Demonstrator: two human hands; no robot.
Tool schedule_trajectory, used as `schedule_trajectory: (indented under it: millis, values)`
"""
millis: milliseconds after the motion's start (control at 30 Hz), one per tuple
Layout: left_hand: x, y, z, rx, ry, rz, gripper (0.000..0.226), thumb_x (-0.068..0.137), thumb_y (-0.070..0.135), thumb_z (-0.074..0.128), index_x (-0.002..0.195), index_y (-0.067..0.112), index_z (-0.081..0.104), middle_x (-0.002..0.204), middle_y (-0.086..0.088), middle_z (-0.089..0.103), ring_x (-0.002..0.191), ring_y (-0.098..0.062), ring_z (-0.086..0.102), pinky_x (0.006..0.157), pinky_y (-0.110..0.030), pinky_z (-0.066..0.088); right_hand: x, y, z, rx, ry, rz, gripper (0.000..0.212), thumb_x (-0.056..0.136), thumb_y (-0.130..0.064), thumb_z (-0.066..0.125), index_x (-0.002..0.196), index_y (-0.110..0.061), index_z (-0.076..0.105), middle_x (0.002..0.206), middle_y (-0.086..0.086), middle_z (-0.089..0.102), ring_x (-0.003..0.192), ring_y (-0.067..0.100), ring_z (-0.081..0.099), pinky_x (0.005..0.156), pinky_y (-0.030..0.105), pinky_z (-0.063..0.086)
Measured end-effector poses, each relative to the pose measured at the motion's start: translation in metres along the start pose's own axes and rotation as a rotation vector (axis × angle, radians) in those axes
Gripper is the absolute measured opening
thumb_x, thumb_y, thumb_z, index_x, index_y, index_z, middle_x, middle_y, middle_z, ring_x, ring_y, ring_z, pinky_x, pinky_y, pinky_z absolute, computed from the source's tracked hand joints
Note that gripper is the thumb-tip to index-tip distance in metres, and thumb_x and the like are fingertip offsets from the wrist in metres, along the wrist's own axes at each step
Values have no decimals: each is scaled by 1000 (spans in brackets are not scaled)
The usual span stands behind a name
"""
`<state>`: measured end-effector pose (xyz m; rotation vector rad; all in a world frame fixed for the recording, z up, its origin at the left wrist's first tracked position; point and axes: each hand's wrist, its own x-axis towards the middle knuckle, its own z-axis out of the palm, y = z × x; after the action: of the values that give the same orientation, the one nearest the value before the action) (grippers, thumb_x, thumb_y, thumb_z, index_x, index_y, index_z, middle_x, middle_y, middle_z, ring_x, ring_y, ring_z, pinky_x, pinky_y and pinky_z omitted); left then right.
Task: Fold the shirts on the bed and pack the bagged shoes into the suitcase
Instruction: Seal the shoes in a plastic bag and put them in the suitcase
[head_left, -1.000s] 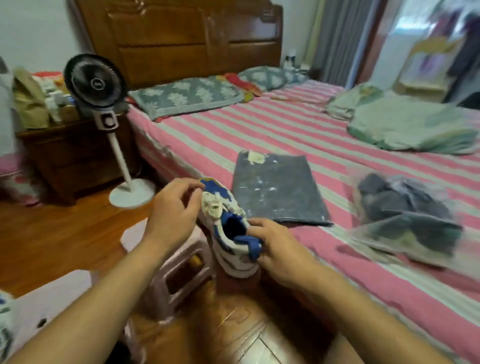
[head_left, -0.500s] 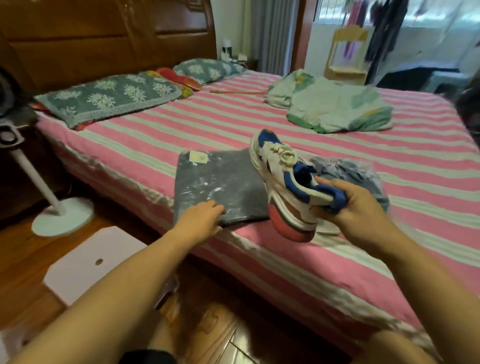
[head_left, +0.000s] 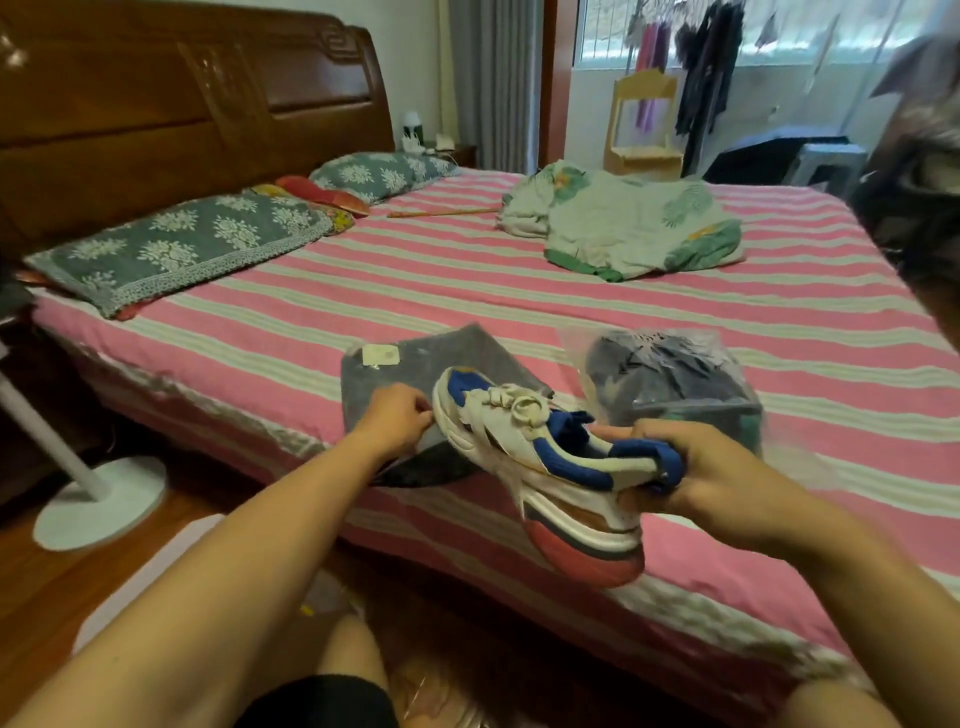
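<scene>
My right hand (head_left: 711, 480) grips the heel of a white, blue and red sneaker (head_left: 540, 467) and holds it over the near edge of the pink striped bed (head_left: 519, 291). My left hand (head_left: 396, 418) has its fingers curled and pinches the near part of a flat grey bagged garment (head_left: 415, 364) lying on the bed, right beside the sneaker's toe. A clear plastic bag with dark clothing (head_left: 670, 374) lies to the right of the grey one. No suitcase is in view.
A crumpled green-and-white quilt (head_left: 623, 223) lies at the far side of the bed, two patterned pillows (head_left: 182, 244) by the wooden headboard. A white fan base (head_left: 98, 499) stands on the wooden floor at left. A white flat piece (head_left: 150, 571) lies under my left arm.
The view has swung right, away from the fan. My left hand let go of the sneaker and reached to the grey bagged garment. My right hand carried the sneaker up over the bed's edge.
</scene>
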<state>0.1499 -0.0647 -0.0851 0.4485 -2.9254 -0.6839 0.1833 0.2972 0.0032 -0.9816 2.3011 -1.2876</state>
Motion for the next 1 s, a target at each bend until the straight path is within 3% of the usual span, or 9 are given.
schedule_trajectory:
  millis: [67, 133, 233, 367, 533, 633, 733, 833, 1000]
  values:
    - [6, 6, -12, -2, 19, 21, 39, 94, 20, 61, 56, 16, 54, 58, -4, 57, 56, -21, 50, 54, -32, 37, 0, -3, 5, -66, -31, 27, 36, 81, -6, 78, 81, -39, 64, 112, 1, 71, 106, 24, 66, 83, 47, 54]
    - [8, 12, -21, 21, 44, 68, 33, 95, 22, 60, 63, 15, 65, 64, -3, 63, 65, -25, 59, 55, -33, 41, 0, -6, 9, -102, -30, 31, 30, 79, -11, 79, 80, -35, 61, 113, 7, 70, 103, 30, 65, 84, 54, 51]
    - [7, 15, -31, 65, 95, 98, 22, 96, 18, 57, 86, 10, 76, 84, -7, 72, 81, -29, 65, 66, -33, 47, 2, -18, 14, -129, -8, 29, 33, 80, -4, 78, 82, -34, 65, 96, -4, 71, 89, 19, 65, 80, 43, 53]
    - [7, 10, -39, 69, 144, 119, 22, 95, 16, 54, 84, 7, 70, 85, -12, 68, 82, -33, 63, 67, -39, 49, -5, -43, 15, -110, -38, 10, 49, 81, 1, 76, 79, -47, 66, 84, -18, 68, 79, 2, 63, 70, 17, 48]
    - [3, 12, -48, -76, 131, 147, 17, 99, 18, 62, 99, 10, 78, 97, -2, 72, 90, -19, 62, 80, -31, 45, 10, -41, 23, -233, -26, 46, 24, 79, -6, 77, 85, -26, 65, 85, -5, 66, 81, 19, 63, 74, 45, 51]
    - [-14, 23, -48, -55, 106, 251, 17, 98, 20, 62, 96, 15, 77, 93, 3, 69, 86, -15, 59, 78, -31, 46, 26, -36, 37, -261, 24, 59, 28, 81, -9, 78, 82, -32, 62, 82, -17, 64, 79, 6, 60, 68, 23, 47]
    - [-29, 33, -43, 40, 115, 401, 13, 98, 18, 59, 92, 18, 71, 95, 0, 64, 90, -22, 58, 77, -41, 50, 38, -30, 56, -319, 48, 23, 18, 83, -10, 75, 91, -20, 63, 89, -4, 65, 86, 16, 61, 72, 33, 49]
    - [-37, 44, -42, 20, 72, 473, 13, 100, 16, 59, 105, 17, 70, 107, 0, 56, 99, -21, 54, 86, -38, 48, 47, -24, 81, -333, 61, 15, 17, 81, -7, 72, 93, -15, 63, 87, 3, 67, 83, 20, 61, 72, 38, 49]
    - [-57, 45, -44, 52, 127, 462, 11, 102, 17, 55, 100, 14, 65, 103, 0, 53, 92, -24, 57, 95, -39, 39, 52, -1, 100, -356, 306, 87, 24, 76, 0, 61, 87, -21, 62, 81, 0, 66, 78, 23, 60, 64, 38, 44]
